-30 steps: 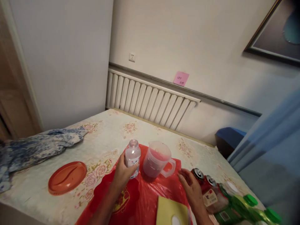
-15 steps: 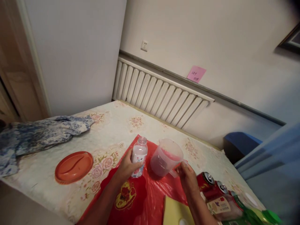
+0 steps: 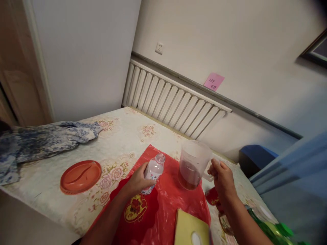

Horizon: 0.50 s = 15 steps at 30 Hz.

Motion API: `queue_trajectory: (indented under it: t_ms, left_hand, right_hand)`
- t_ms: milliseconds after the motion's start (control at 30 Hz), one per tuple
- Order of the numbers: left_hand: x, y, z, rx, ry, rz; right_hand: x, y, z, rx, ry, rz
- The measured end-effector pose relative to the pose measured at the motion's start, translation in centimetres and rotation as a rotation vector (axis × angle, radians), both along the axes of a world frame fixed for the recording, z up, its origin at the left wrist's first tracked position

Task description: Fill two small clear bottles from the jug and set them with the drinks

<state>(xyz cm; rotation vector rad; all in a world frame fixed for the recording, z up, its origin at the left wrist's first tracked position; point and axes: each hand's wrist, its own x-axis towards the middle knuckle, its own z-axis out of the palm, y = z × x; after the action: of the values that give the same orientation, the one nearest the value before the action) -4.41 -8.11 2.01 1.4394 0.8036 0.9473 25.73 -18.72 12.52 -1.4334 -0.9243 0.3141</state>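
- Pitcher point(image 3: 192, 163), translucent and part-filled with liquid, is beside the bottle point(image 3: 156, 167), over the red plastic sheet point(image 3: 170, 197); whether its base touches is hard to tell.
- Right hand point(image 3: 222, 178) grips the pitcher's handle point(image 3: 207, 176).
- Left hand point(image 3: 140, 181) is wrapped round the open bottle, which tilts toward the pitcher.

The scene is dimly lit. Glints are reflected by the red sheet point(image 3: 167, 200). A green cap point(image 3: 285, 229) is blurred at near right; vignetting is seen far right.

Left forearm point(image 3: 111, 212) and right forearm point(image 3: 241, 216) are bare.
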Motion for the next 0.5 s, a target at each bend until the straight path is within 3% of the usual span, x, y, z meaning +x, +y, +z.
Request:
queue_trajectory:
  t_ms: [233, 500]
  left_hand:
    - [-0.3, -0.3, 0.3, 0.043, 0.036, -0.188]
    - [-0.4, -0.4, 0.2, 0.064, 0.082, -0.244]
  right_hand:
    - [0.4, -0.9, 3.4, -0.073, -0.091, 0.104]
    - [-0.2, -1.4, 6.4, -0.217, -0.193, 0.255]
